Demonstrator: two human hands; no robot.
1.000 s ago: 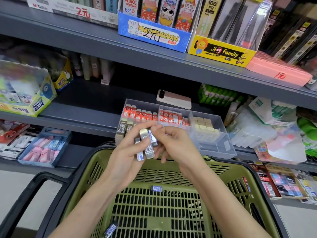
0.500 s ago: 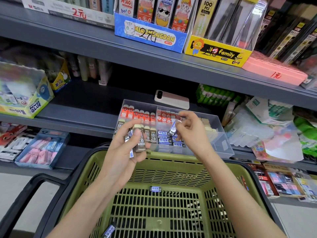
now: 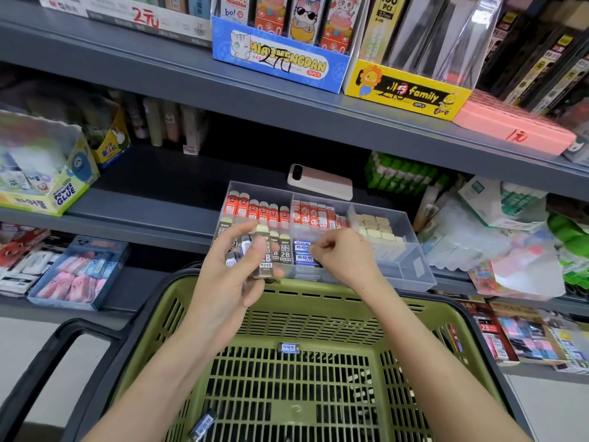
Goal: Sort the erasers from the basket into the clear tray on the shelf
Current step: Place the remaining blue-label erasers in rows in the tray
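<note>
On shelf (image 3: 143, 215), tray (image 3: 414, 277) of erasers (image 3: 255, 209), basket (image 3: 318, 303) below

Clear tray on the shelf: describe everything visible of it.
The clear tray looks like transparent plastic, split by dividers into compartments. It sits at the shelf's front edge, behind the green basket. Red-sleeved, cream, brown 2B and blue erasers stand sorted inside. The right hand reaches into the blue section; the left hand, gripping erasers, hides its front-left corner.
</note>
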